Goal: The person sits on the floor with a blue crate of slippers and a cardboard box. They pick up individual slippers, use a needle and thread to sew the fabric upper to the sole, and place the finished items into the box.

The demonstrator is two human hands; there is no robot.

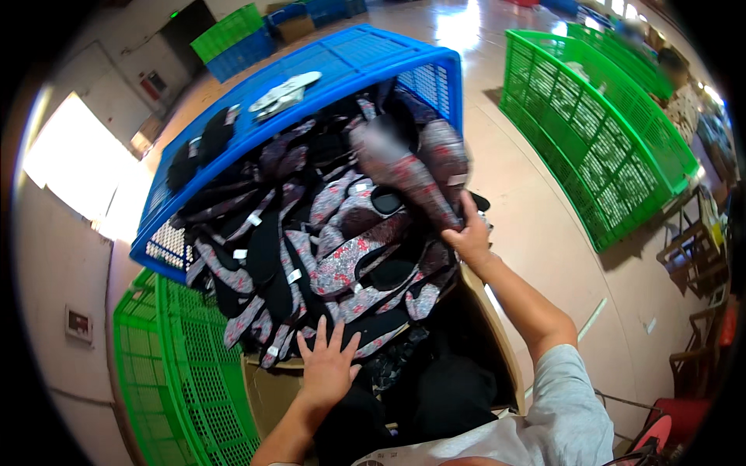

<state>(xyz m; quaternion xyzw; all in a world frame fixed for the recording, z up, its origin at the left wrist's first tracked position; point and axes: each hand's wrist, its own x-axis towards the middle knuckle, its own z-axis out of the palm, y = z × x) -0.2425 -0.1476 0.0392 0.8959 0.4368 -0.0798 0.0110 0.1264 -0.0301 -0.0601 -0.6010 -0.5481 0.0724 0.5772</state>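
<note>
Floral slippers [361,256] spill from the tilted blue crate [373,66]; the right hand's [470,239] fingers hold at least one, best gripped firmly, while the left hand's [326,373], spread wide, should steady the pile.

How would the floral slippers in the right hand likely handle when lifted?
The floral slippers look light: the right hand alone holds them near one end. Fabric-covered in appearance, they would probably flex. Long and flattish, they seem unlikely to roll.
</note>
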